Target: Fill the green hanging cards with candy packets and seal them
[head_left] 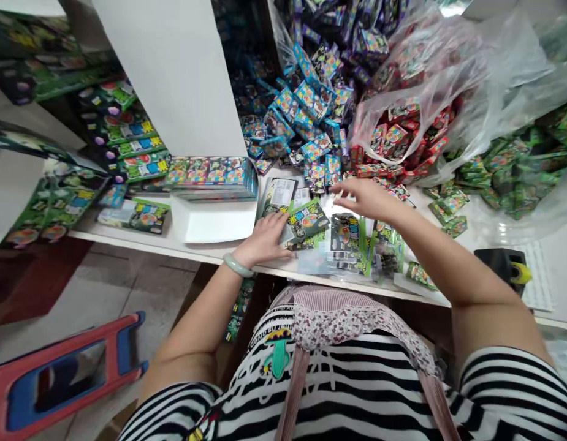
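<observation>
My left hand [265,237], with a pale green bangle at the wrist, grips the left end of a green and black printed pouch [306,222]. That pouch lies slanted over other pouches near the table's front edge. Just beyond it, my right hand [363,199] hovers with fingers bent and apart, and nothing shows between them. It is closest to the small blue packets [333,168] and small purple packets [317,177] at the near edge of a heap. More green and black pouches [345,233] in clear wrap lie below my right hand.
A white box [214,223] with a row of colourful packs [209,174] stands left of my hands. Red packets [396,138] fill a clear plastic bag [485,92]; green packets [517,165] lie farther right. A black and yellow tape dispenser [504,269] is at the right. A red-blue stool [67,373] stands on the floor.
</observation>
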`<control>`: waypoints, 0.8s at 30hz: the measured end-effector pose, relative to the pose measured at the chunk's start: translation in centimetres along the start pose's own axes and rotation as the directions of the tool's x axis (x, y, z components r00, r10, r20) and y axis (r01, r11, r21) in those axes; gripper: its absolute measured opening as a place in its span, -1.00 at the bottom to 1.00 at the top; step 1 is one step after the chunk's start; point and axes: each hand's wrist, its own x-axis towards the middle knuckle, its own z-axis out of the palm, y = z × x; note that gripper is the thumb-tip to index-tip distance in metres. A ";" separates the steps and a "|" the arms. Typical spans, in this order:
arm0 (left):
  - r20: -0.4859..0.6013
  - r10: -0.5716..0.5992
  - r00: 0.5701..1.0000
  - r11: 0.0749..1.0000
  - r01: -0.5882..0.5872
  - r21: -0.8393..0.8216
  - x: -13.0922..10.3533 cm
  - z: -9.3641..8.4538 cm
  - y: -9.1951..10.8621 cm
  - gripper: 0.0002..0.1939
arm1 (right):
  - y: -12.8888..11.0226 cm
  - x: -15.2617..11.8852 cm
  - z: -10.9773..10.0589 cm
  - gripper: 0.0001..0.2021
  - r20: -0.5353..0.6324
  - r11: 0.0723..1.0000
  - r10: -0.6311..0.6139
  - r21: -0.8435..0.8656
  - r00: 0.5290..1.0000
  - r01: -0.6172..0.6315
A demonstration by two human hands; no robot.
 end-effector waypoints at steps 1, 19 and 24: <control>-0.025 -0.016 1.000 1.000 0.017 0.023 -0.2 0.6 0.2 0.10 | -0.3 -1.0 1.7 -0.65 0.004 0.999 0.051 0.012 0.999 -0.051; -0.405 0.357 0.842 0.933 -0.340 0.114 -1.2 0.6 5.1 -0.04 | -2.2 -11.4 6.3 -0.77 -0.329 0.922 0.055 0.380 0.943 0.079; -0.511 0.317 0.799 0.934 -0.356 0.024 -0.6 -0.9 4.3 -0.06 | 8.5 -19.8 -0.1 -0.66 -0.449 0.693 0.696 0.216 0.560 -0.688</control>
